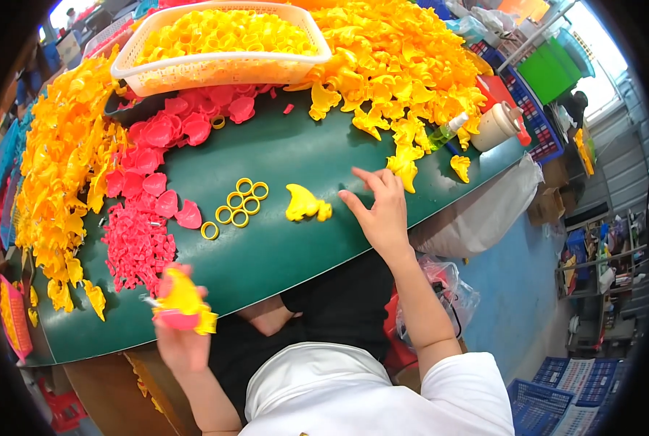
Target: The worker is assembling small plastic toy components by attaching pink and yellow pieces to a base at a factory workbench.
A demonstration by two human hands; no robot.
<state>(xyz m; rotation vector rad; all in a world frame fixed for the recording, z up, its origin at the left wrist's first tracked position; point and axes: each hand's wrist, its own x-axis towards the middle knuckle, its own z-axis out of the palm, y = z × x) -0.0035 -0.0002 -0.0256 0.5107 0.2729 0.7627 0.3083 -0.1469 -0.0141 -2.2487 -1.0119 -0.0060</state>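
My left hand (181, 347), at the table's front edge, grips a yellow plastic part (182, 292) joined with a pink piece (175, 320); motion smears both slightly. My right hand (379, 215) is open over the green tabletop (295, 254), thumb and fingers apart with nothing between them. Just left of its thumb is a single yellow curved plastic part (306, 203). Farther left, several yellow rings (238, 199) lie grouped together. Beyond my left hand is a heap of small pink pieces (139, 243), with pink cup-shaped shells (153, 183) behind it.
A white basket (222, 71) full of yellow rings stands at the back. Yellow parts are heaped at the far right (404, 65) and left (66, 160). A green-tinted bottle (444, 133) and a pale lidded cup (497, 127) stand near the right edge. A white sack (477, 211) sits beside the table.
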